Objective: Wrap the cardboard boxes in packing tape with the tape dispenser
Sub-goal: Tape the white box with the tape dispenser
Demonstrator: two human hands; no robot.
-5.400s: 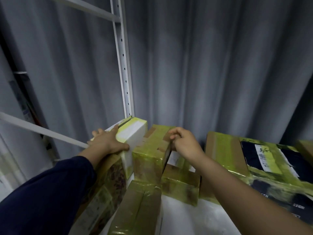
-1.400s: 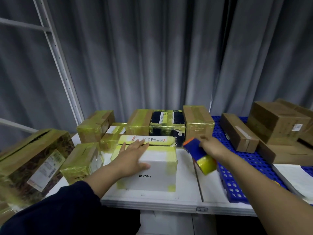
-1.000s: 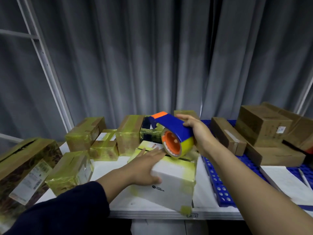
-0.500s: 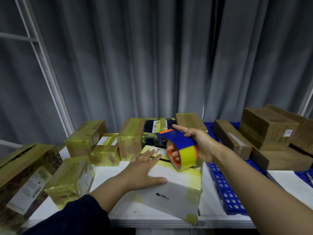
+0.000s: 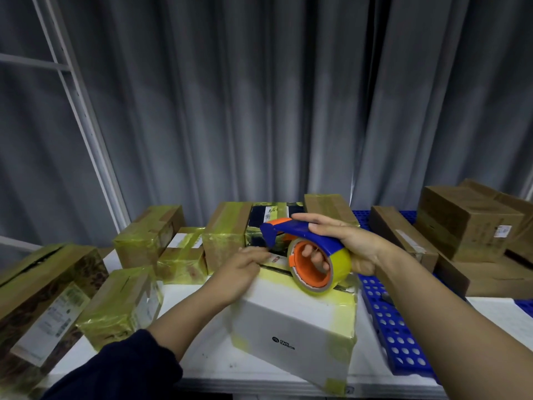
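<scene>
As R fingers (image 5: 315, 256) grip dispenser (image 5: 305, 236), box (image 5: 288, 319) below

The only text you can read is "OWN HARBOR". It is printed in small dark capitals on two lines beside a round logo, on the near side face of the white box (image 5: 288, 321) in front of you. The printed label (image 5: 43, 327) on the large taped box (image 5: 57, 269) at your far left is too blurred to read. The white label (image 5: 503, 230) on the brown carton (image 5: 461, 220) at your right is too small to read. So is the handwriting on the slip (image 5: 272, 210) atop the dark box (image 5: 259, 219) at the back.
</scene>
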